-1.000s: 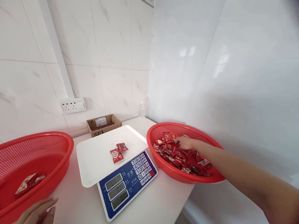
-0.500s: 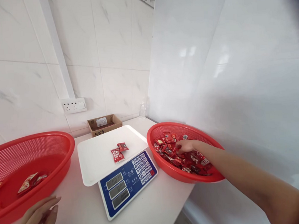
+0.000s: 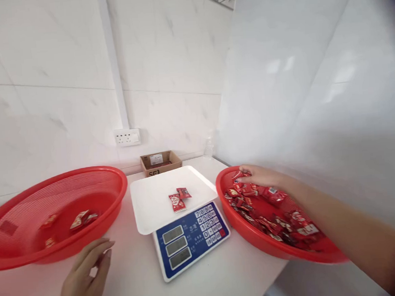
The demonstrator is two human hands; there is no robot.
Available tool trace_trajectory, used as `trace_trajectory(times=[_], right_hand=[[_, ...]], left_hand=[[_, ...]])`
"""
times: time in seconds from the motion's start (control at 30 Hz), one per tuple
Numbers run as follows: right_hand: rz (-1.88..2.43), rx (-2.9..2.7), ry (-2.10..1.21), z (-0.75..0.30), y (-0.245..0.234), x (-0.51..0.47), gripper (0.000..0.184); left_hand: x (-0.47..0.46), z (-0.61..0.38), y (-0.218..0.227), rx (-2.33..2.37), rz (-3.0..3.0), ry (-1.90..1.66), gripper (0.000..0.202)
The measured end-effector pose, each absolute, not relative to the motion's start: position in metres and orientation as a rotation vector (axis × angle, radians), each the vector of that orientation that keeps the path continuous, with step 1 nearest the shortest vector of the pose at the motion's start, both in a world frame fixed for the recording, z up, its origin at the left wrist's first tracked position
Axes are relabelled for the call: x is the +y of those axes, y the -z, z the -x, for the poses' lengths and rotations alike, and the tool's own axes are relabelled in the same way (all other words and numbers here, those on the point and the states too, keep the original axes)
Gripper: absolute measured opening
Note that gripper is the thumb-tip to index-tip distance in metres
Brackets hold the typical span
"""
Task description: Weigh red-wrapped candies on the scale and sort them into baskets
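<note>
My right hand point(image 3: 261, 175) is at the far side of the right red basket point(image 3: 235, 218), its fingers closed on a small red wrapped candy point(image 3: 238, 176). Beneath it lie several red and dark wrapped candies point(image 3: 270, 224). My left hand point(image 3: 86, 277) hovers over the table beside the left red basket point(image 3: 115, 197), fingers loosely curved and apart from the thumb, holding nothing. Between the baskets stands a digital scale point(image 3: 194, 241) with a white pan point(image 3: 153, 195). Two red candies, a larger packet point(image 3: 177, 203) and a smaller one point(image 3: 183, 193), rest on the pan.
Some wrapped candies point(image 3: 82, 219) lie in the left basket. Behind the scale are a cardboard box point(image 3: 161, 162) and a clear plastic bottle point(image 3: 208, 147). Tiled walls bound the white table point(image 3: 133, 285); a socket point(image 3: 127, 137) is mounted on the back one.
The view has turned left, so things appear farther right. My right hand has moved from the candy pile to the basket's far side and now grips a candy. The left hand stays loosely curved.
</note>
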State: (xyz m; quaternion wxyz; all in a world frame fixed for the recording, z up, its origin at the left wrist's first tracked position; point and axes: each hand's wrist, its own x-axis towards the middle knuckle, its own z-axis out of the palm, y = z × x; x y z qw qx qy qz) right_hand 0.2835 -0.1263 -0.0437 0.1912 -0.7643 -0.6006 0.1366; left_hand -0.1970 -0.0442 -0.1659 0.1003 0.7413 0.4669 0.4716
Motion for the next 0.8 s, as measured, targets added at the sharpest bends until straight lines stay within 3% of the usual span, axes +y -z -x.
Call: trace_trajectory(times=[0.2, 0.33, 0.8], right_hand=[[2.074, -2.068, -0.230, -0.204, 0.025, -0.078, 0.011], [2.082, -2.298, -0.132, -0.171, 0.035, -0.057, 0.020], [2.196, -2.314, -0.151, -0.169, 0.052, -0.060, 0.025]], left_hand=[[-0.051, 0.196, 0.158, 1.332, -2.196, -1.323, 0.024], [-0.052, 0.198, 0.158, 1.309, -2.205, -1.314, 0.024], [-0.053, 0.197, 0.158, 1.314, -2.232, -1.268, 0.022]])
